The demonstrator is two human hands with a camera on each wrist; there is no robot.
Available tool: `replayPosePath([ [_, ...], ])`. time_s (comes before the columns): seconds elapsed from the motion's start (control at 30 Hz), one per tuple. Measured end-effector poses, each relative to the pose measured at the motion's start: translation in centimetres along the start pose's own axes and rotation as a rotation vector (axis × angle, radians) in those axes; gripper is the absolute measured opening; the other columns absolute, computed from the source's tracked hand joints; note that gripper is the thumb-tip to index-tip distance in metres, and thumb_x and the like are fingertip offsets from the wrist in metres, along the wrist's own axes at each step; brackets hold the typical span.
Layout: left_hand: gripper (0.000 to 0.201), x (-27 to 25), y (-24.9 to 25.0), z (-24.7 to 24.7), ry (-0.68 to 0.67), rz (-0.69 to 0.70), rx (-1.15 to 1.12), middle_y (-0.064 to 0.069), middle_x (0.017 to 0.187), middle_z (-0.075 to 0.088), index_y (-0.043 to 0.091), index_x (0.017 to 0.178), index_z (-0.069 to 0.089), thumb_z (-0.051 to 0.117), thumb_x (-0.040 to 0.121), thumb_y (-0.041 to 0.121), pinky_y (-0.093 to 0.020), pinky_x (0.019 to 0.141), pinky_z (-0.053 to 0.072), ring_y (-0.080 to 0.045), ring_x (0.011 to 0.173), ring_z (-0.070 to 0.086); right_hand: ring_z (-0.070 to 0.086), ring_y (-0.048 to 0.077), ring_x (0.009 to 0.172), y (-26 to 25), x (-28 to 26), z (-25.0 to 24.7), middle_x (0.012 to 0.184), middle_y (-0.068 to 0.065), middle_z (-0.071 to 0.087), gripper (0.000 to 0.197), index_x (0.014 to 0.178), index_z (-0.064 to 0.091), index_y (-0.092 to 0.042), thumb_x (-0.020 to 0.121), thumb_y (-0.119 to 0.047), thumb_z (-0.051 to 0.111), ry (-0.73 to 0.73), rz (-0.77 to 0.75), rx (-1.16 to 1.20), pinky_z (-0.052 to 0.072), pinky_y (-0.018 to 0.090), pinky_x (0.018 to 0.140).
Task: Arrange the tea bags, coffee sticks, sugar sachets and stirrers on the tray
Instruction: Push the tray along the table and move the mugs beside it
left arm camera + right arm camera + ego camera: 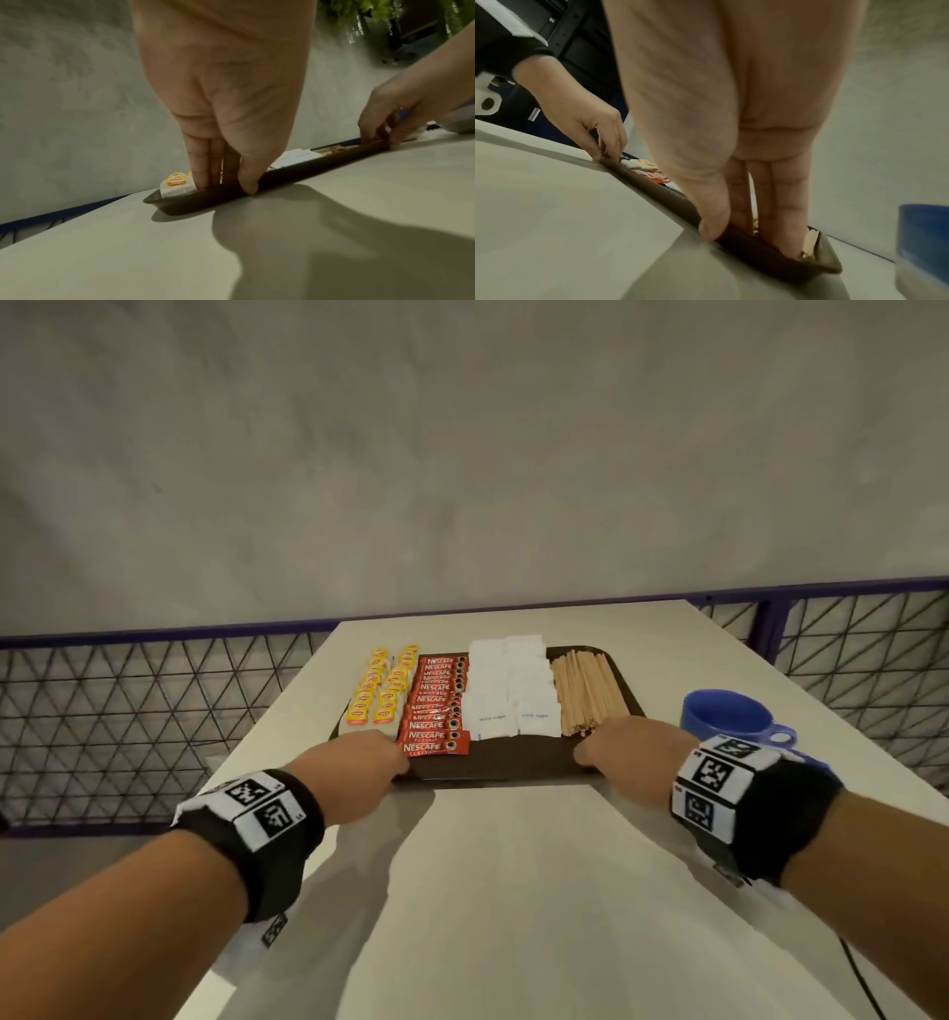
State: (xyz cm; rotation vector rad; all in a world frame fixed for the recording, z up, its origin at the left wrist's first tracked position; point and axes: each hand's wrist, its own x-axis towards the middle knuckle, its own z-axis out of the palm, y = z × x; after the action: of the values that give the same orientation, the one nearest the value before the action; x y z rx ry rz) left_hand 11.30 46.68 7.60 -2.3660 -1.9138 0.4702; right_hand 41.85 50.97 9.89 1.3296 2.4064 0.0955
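Observation:
A dark brown tray point(493, 765) lies on the white table point(513, 891). Across it run rows of yellow tea bags point(380, 693), red coffee sticks point(436, 706), white sugar sachets point(508, 690) and wooden stirrers point(588, 695). My left hand point(393, 757) pinches the tray's near rim point(308, 168) at its left end: thumb point(248, 185) outside, fingers point(203, 176) inside beside a tea bag point(174, 184). My right hand point(590, 752) pinches the near rim point(654, 188) at its right end, with the thumb point(711, 227) outside and the fingers point(782, 233) inside against the stirrers.
A blue cup point(729, 716) stands on the table just right of the tray, close to my right wrist. A purple mesh railing point(128, 711) runs behind and beside the table. A dark cable point(862, 978) hangs at the table's near right edge.

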Motion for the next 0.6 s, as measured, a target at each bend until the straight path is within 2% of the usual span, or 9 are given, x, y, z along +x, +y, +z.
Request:
replayPosePath([
  [0.13, 0.028, 2.3, -1.5, -0.9, 0.006, 0.016, 0.032, -0.003, 0.112, 0.068, 0.021, 0.119, 0.068, 0.046, 0.103, 0.022, -0.035, 0.092, 0.054, -0.024, 0.104, 0.064, 0.066, 0.023, 0.103, 0.2, 2.2, -1.4, 0.116, 0.007, 0.064, 0.029, 0.131, 0.059, -0.013, 0.102, -0.016, 0.058, -0.038, 0.027, -0.054, 0.053, 0.030, 0.095],
  [0.23, 0.026, 4.9, -2.9, -1.3, 0.003, -0.002, 0.036, -0.004, 0.112, 0.069, 0.020, 0.119, 0.069, 0.049, 0.102, 0.024, -0.038, 0.093, 0.055, -0.025, 0.104, 0.064, 0.060, 0.021, 0.090, 0.6, 5.2, -1.9, 0.107, 0.007, 0.063, 0.027, 0.128, 0.064, -0.007, 0.102, -0.009, 0.056, -0.015, 0.091, -0.047, 0.052, 0.026, 0.085],
  [0.3, 0.024, 6.6, -3.8, -1.8, -0.002, -0.014, 0.033, -0.006, 0.111, 0.067, 0.019, 0.116, 0.069, 0.052, 0.100, 0.023, -0.036, 0.091, 0.055, -0.026, 0.102, 0.064, 0.056, 0.020, 0.090, 0.9, 7.4, -2.4, 0.108, 0.011, 0.063, 0.029, 0.128, 0.065, -0.002, 0.102, -0.006, 0.054, -0.017, 0.136, -0.018, 0.050, 0.026, 0.085],
  [0.37, 0.022, 8.3, -4.9, -2.6, -0.002, -0.023, 0.021, -0.007, 0.111, 0.066, 0.019, 0.113, 0.070, 0.054, 0.098, 0.020, -0.034, 0.088, 0.054, -0.027, 0.100, 0.063, 0.058, 0.021, 0.095, 1.4, 9.7, -3.0, 0.116, 0.013, 0.065, 0.028, 0.129, 0.063, -0.001, 0.104, -0.011, 0.054, 0.012, 0.166, 0.040, 0.049, 0.027, 0.088],
  [0.47, 0.023, 10.7, -6.6, -3.6, 0.018, -0.045, 0.014, -0.006, 0.115, 0.067, 0.020, 0.112, 0.072, 0.057, 0.096, 0.013, -0.032, 0.089, 0.054, -0.026, 0.102, 0.064, 0.063, 0.023, 0.100, 2.2, 12.6, -3.7, 0.118, 0.011, 0.066, 0.027, 0.127, 0.062, -0.001, 0.104, -0.014, 0.054, 0.012, 0.196, 0.072, 0.042, 0.023, 0.080],
  [0.53, 0.026, 11.8, -7.7, -4.0, 0.007, -0.078, -0.009, -0.007, 0.117, 0.067, 0.018, 0.112, 0.074, 0.058, 0.094, 0.009, -0.030, 0.091, 0.053, -0.027, 0.105, 0.064, 0.060, 0.022, 0.096, 2.9, 14.2, -4.0, 0.110, 0.010, 0.064, 0.027, 0.127, 0.063, -0.002, 0.104, -0.013, 0.054, 0.017, 0.219, 0.074, 0.041, 0.023, 0.080],
  [0.6, 0.027, 12.5, -8.3, -4.2, 0.025, -0.105, -0.068, -0.006, 0.113, 0.070, 0.018, 0.108, 0.077, 0.057, 0.092, 0.007, -0.030, 0.090, 0.053, -0.026, 0.105, 0.064, 0.054, 0.019, 0.090, 3.6, 15.5, -3.8, 0.113, 0.008, 0.066, 0.027, 0.127, 0.063, -0.004, 0.104, -0.018, 0.056, 0.029, 0.235, 0.078, 0.043, 0.023, 0.079],
])
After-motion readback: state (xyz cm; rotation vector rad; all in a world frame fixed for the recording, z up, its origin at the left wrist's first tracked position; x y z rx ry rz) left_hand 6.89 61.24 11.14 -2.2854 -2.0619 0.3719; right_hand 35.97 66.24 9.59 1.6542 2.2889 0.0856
